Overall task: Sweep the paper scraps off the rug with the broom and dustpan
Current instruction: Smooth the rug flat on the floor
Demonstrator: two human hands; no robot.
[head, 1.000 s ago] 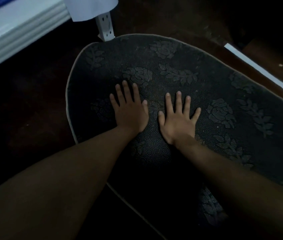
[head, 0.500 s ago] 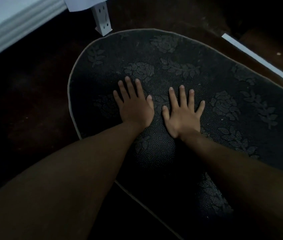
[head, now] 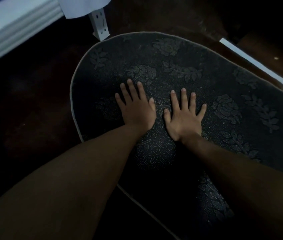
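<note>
A dark oval rug (head: pixel 175 54) with a raised flower and leaf pattern and a pale border lies on the dark floor. My left hand (head: pixel 137 110) rests flat on its middle with the fingers spread. Just to the right of it, my right hand (head: pixel 183 116) lies flat on the rug the same way. Both palms face down and hold nothing. No broom, dustpan or paper scraps show in the head view.
A white power strip (head: pixel 100 25) stands at the rug's far edge, under a white sheet (head: pixel 85 6). White moulding (head: pixel 16 30) runs along the top left. A pale strip (head: pixel 258 64) crosses the floor at the right. Dark floor (head: pixel 33 101) surrounds the rug.
Both hands stay flat on the rug, side by side. The view has shifted slightly, so the rug and the power strip sit a little differently in the frame.
</note>
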